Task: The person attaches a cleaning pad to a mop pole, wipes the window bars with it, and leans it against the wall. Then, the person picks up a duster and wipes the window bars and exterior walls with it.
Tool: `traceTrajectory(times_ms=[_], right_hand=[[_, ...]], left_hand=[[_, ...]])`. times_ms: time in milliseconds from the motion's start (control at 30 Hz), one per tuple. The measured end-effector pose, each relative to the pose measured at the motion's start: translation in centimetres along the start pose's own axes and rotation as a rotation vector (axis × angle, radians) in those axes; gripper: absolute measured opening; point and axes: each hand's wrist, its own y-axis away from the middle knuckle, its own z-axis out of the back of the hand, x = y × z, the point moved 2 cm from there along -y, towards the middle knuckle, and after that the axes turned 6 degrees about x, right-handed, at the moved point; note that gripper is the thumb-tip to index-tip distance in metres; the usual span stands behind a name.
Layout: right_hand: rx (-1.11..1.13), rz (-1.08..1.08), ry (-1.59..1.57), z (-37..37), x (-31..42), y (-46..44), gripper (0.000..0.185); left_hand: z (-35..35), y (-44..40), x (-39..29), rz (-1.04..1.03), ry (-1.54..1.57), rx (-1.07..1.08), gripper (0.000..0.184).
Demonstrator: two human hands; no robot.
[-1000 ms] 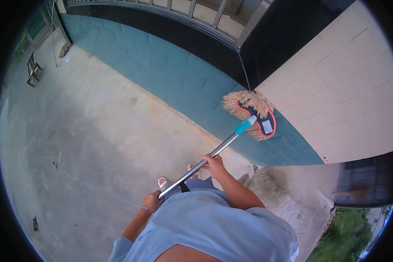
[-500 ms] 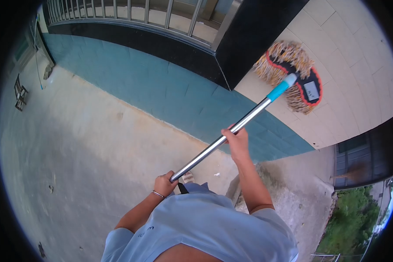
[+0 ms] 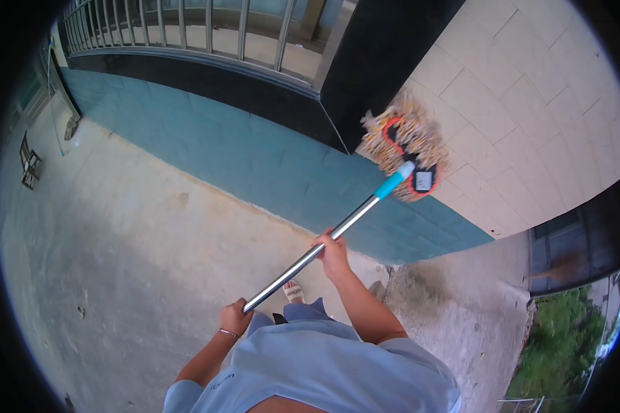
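Note:
A mop [image 3: 358,213] with a shiny metal pole and a turquoise collar slants up to the right in front of me. Around the pole's lower end my left hand [image 3: 235,317] is closed, with a bracelet on its wrist. Farther up, my right hand [image 3: 332,252] wraps the middle of the pole. The shaggy mop head [image 3: 418,141], with orange-red trim and a pale label, lies against the wall by the dark window frame's corner. It overlaps the border of the cream tiles [image 3: 492,131] and the teal tiles [image 3: 255,162].
Metal bars [image 3: 213,31] cover the window above a black ledge [image 3: 207,81]. A small chair [image 3: 29,162] stands on the concrete floor [image 3: 138,268] at far left. A thin pole [image 3: 54,103] leans near it. Greenery [image 3: 554,337] grows at lower right.
The mop head has moved down and left along the wall, from the cream tiles toward the teal band. Both hands have shifted left and down with the pole.

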Motion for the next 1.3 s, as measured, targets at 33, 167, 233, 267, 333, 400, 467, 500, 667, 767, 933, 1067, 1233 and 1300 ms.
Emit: traceTrajectory(times_ms=[33,167,233,267,333,400,467,500,667,767,933,1067,1233,1300], right_hand=[[-0.022,-0.124,-0.015,0.4,-1.1,0.2,0.015],[0.093,-0.333,-0.118,2.6,-6.3,-1.0,0.010],[0.169,-0.488,-0.220,2.7,-7.1,-1.6,0.008],[0.213,-0.574,-0.240,2.9,-7.7,-2.0,0.007],[0.224,-0.648,-0.308,2.7,-8.9,-2.5,0.006],[0.231,-0.720,-0.374,2.8,-10.1,-2.7,0.005],[0.230,-0.813,-0.460,2.8,-11.7,-3.7,0.003],[0.236,-0.835,-0.450,2.7,-12.8,-4.5,0.003],[0.093,-0.970,-0.706,-0.6,-14.8,-7.8,0.016],[0.296,-0.995,-0.848,-3.8,-14.5,-8.5,0.020],[0.567,-1.001,-0.899,-10.4,-8.9,-6.2,0.021],[0.509,-1.028,-0.964,-10.2,-9.3,-8.0,0.019],[0.056,-1.090,-0.987,-3.6,-17.4,-15.4,0.023],[-0.152,-1.066,-0.723,-1.3,-20.5,-18.4,0.026]], left_hand=[[-0.1,0.3,0.6,0.011,-0.001,0.018,0.014],[1.7,2.8,0.7,0.182,-0.106,0.120,0.018],[3.4,2.7,0.3,0.057,-0.088,0.311,0.019],[4.1,2.8,0.5,0.037,-0.154,0.384,0.024],[6.3,2.5,-0.2,0.264,0.079,0.542,0.025],[6.5,2.8,0.2,0.561,0.453,0.737,0.028],[6.2,3.6,0.2,0.426,0.325,0.580,0.025],[6.3,3.6,-0.1,0.272,0.183,0.428,0.022],[8.3,3.1,-5.2,0.386,-0.373,0.181,0.020],[11.2,2.9,-5.5,0.371,-0.510,0.003,0.021],[16.8,4.5,-5.9,0.342,-0.653,-0.195,0.022],[16.3,2.0,-7.1,0.338,-0.725,-0.217,0.018],[10.6,-5.0,-9.7,0.234,-0.826,-0.213,0.008],[7.5,-7.5,-9.5,0.241,-0.836,-0.162,0.010]])
